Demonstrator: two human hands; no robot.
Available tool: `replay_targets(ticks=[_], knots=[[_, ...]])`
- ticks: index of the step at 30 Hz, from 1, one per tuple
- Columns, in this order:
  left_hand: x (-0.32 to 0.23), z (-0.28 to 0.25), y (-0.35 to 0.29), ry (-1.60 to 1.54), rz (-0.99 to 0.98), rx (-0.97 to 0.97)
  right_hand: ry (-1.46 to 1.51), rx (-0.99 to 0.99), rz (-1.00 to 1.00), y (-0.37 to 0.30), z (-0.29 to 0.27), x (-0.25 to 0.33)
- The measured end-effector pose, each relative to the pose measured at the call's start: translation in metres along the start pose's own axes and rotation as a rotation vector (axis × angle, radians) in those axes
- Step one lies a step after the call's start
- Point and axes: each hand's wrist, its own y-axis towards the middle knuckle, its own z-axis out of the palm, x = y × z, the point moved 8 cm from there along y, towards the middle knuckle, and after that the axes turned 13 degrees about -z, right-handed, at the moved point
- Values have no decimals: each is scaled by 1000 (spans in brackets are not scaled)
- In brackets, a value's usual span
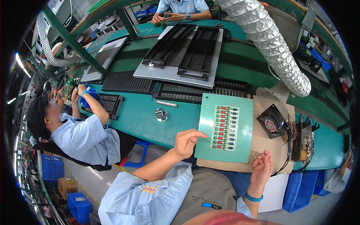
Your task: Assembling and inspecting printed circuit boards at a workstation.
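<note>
A light green board [204, 120] lies in front of me, partly on a brown cardboard sheet [279, 150]. In its middle, a panel of small circuit boards [225, 128] forms a column of several rows, with red and green parts on the left and dark parts on the right. At the board's left edge is my left hand [186, 143], its index finger stretched toward the panel and the other fingers bent, with nothing seen in it. My right hand [263, 167], a blue band at its wrist, hovers by the board's lower right corner, palm up, fingers loosely curled and apart, holding nothing.
Right of the board stand a black fan [272, 122] and a metal device with cables [303, 142]. A silver duct [268, 41] hangs above. Left lie a tally counter [161, 114] and a metal rod [167, 104]. Black racks [198, 52] stand behind. A co-worker [86, 131] sits left.
</note>
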Motion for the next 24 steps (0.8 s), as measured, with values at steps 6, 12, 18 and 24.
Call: replay_targets(ticks=[6,12,18,24], knots=[[11,-1,1,10,-33,17,-2,-33,-14,1,3,2],[15,3,4,26,-44,35,-35,-39,-12,-1,4,1],[17,4,5,32,-69,50,-68,-34,-12,0,7,1],[22,3,7,13,-102,30,-138,-37,-36,-2,10,1]])
